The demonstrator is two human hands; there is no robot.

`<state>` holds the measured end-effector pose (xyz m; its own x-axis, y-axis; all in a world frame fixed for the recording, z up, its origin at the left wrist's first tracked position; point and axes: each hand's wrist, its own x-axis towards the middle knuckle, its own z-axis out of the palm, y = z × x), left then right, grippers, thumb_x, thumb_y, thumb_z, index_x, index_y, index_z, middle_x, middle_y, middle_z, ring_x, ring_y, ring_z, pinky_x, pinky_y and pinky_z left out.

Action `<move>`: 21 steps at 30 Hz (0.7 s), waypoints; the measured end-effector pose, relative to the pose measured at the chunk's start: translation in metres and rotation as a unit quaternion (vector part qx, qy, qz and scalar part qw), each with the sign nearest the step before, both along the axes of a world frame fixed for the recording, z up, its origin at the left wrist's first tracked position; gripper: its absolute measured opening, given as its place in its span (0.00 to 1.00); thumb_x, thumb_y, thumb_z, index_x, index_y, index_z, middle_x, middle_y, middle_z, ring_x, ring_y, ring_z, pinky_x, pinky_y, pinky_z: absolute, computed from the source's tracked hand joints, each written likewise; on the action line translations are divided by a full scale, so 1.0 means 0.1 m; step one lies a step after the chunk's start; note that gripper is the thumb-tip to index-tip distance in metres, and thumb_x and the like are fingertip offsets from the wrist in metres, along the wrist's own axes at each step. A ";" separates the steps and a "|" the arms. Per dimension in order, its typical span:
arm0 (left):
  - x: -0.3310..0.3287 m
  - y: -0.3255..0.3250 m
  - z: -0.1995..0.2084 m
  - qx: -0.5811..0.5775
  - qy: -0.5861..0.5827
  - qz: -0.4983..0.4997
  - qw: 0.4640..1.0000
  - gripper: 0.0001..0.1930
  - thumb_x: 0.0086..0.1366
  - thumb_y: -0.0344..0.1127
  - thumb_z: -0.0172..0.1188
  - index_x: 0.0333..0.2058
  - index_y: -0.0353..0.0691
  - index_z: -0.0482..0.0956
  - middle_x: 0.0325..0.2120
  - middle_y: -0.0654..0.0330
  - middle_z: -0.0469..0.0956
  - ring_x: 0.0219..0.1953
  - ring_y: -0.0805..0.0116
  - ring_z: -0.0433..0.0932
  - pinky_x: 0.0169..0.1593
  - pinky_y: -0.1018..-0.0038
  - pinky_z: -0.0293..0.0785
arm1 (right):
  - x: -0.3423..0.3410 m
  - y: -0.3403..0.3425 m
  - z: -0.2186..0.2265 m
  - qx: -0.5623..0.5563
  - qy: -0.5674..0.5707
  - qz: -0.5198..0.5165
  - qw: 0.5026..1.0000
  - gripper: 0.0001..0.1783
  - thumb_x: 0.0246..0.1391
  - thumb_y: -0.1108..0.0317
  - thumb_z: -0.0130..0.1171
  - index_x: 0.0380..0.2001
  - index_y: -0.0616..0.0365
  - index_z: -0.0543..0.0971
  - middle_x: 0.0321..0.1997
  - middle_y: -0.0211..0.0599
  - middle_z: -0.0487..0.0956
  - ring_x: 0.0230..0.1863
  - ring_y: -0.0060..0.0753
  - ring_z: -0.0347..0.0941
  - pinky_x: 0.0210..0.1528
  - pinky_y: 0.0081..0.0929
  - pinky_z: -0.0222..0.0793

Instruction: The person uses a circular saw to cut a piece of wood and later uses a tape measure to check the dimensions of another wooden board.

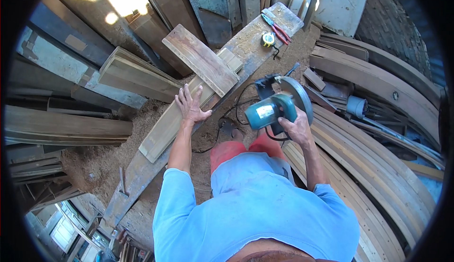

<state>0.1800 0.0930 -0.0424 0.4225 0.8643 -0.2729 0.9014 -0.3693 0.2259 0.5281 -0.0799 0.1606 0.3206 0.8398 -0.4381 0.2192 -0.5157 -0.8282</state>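
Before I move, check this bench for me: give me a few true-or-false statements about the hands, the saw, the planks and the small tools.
1. The right hand grips the circular saw. True.
2. The saw rests on the short plank. False: it is held up, to the right of the short plank.
3. The short plank lies crosswise over the long pale plank. True.
4. The left hand holds the pliers. False: the left hand is open, and the pliers lie on the bench.
5. The tape measure is beside the pliers. True.
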 end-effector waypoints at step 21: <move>0.01 -0.24 0.00 0.043 -0.021 0.119 0.992 0.65 0.30 0.60 0.82 0.70 0.62 0.57 0.74 0.40 0.42 0.76 0.30 0.36 0.71 0.28 0.30 | -0.02 0.91 -0.48 0.060 0.048 0.183 0.980 0.25 0.55 0.60 0.66 0.52 0.64 0.76 0.38 0.45 0.80 0.40 0.41 0.77 0.49 0.39 0.72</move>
<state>0.1810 0.0692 -0.0427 0.2137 0.9601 -0.1801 0.9558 -0.1674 0.2419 0.5260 0.0112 0.1122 -0.0489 0.9384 -0.3421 0.2898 -0.3144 -0.9040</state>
